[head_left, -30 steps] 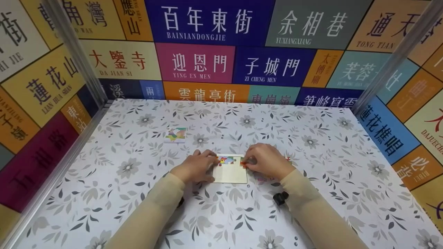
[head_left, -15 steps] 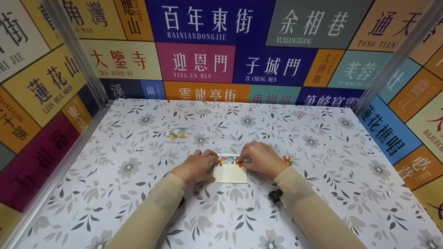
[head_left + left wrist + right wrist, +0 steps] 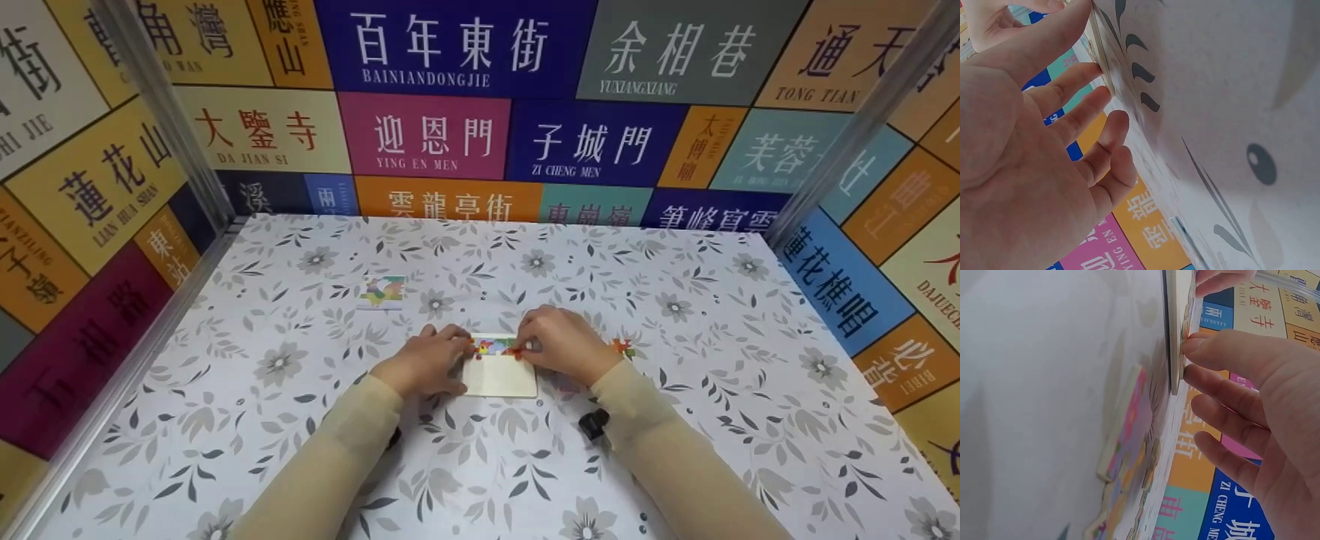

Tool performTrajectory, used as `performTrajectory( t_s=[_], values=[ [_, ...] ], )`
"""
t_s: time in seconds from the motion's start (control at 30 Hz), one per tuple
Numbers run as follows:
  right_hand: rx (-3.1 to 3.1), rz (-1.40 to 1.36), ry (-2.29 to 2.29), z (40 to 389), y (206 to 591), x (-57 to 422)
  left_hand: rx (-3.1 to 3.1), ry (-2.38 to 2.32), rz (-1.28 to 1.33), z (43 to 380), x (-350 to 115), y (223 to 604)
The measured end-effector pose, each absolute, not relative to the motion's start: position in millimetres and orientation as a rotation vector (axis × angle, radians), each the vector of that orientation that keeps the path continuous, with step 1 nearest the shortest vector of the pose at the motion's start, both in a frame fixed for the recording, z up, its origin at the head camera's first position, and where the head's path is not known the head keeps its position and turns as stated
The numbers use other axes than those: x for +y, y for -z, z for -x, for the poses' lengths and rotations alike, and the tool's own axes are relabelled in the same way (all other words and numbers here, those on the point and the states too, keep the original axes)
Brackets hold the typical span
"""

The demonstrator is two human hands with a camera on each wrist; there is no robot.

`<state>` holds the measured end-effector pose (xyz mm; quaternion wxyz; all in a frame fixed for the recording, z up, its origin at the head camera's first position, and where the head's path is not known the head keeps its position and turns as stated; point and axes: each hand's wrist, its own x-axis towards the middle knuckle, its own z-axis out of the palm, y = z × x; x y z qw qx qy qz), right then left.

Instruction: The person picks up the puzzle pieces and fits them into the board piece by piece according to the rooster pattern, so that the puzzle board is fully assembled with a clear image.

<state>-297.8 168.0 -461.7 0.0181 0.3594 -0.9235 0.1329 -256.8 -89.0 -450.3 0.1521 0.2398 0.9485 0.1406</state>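
A pale puzzle board [image 3: 500, 376] lies flat mid-table, with a strip of colourful joined puzzle pieces [image 3: 493, 346] along its far edge. My left hand [image 3: 424, 361] rests at its left edge, thumb near the close corner and fingertips at the far one. In the left wrist view the fingers [image 3: 1075, 79] are loosely bent against the board's edge. At the far right corner, my right hand [image 3: 566, 341] pinches a reddish puzzle piece [image 3: 517, 352] between thumb and forefinger, right at the strip's end. The right hand's other fingers [image 3: 1227, 419] stay off the board, and its fingertips partly hide the piece.
Loose puzzle pieces [image 3: 622, 347] lie right of the board, some behind the right hand. A pink-edged piece [image 3: 1123, 424] is nearest in the right wrist view. A picture card [image 3: 381, 292] lies at the back left. Sign-covered walls [image 3: 427, 135] surround the flower-patterned table [image 3: 300, 420].
My right hand has moved left with the puzzle piece, from the board's right edge onto the end of the strip. Loose pieces on the right show more. The left hand stays put.
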Motion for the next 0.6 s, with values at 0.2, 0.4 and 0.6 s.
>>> performTrajectory(
  t_s=[0.2,0.4,0.6],
  values=[
    [-2.924,-1.081,-0.438,297.8,461.6,166.4,2.714,-0.39,-0.679,257.5,-88.1,450.3],
    [-2.905,-1.086,-0.438,296.8,462.5,165.7,2.708,-0.38,-0.659,258.0,-88.5,450.1],
    [-2.914,-1.062,-0.463,294.9,463.6,167.4,2.703,-0.379,-0.673,257.8,-88.3,450.2]
  ],
)
